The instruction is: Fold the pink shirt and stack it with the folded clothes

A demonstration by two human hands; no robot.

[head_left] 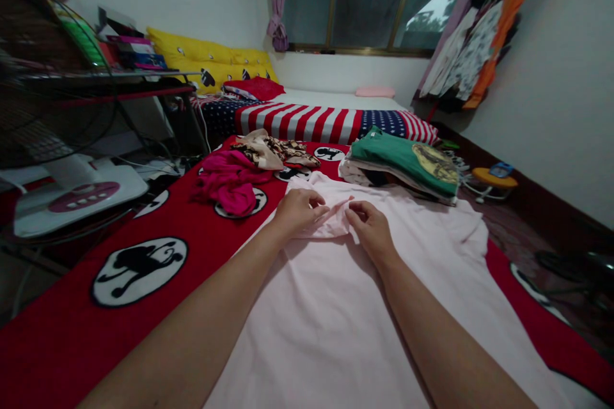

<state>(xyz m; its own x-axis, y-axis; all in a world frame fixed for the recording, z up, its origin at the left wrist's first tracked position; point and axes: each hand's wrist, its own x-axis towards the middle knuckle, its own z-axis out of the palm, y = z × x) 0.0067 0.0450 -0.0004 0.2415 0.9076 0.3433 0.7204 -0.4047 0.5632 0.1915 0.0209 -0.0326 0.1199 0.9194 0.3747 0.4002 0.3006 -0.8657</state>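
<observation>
Pinching the pale pink shirt [330, 326] between thumb and forefinger of the right hand [371, 223], at a crumpled fold near the shirt's far edge. Resting the left hand [298, 209] at the left end of that same fold, fingers bent, thumb lowered to the cloth; impossible to tell whether gripping it. Reaching across the shirt's near part with both forearms. Laid mostly flat otherwise, on a red blanket [206, 249] printed with black figures in white ovals, showing to the left and right of the shirt. At the shirt's far right part, see a folded stack [393, 160] topped with green. Beyond the far left corner of the shirt, find a bunched magenta cloth [228, 182] and a crumpled beige-and-black cloth [278, 150]. Farther left of the shirt, note a white fan base [81, 195]; well to its right, a small orange-topped stool [494, 177]. Well beyond the shirt, see a stars-and-stripes bed cover [302, 121], then, higher up, a window [364, 0].
</observation>
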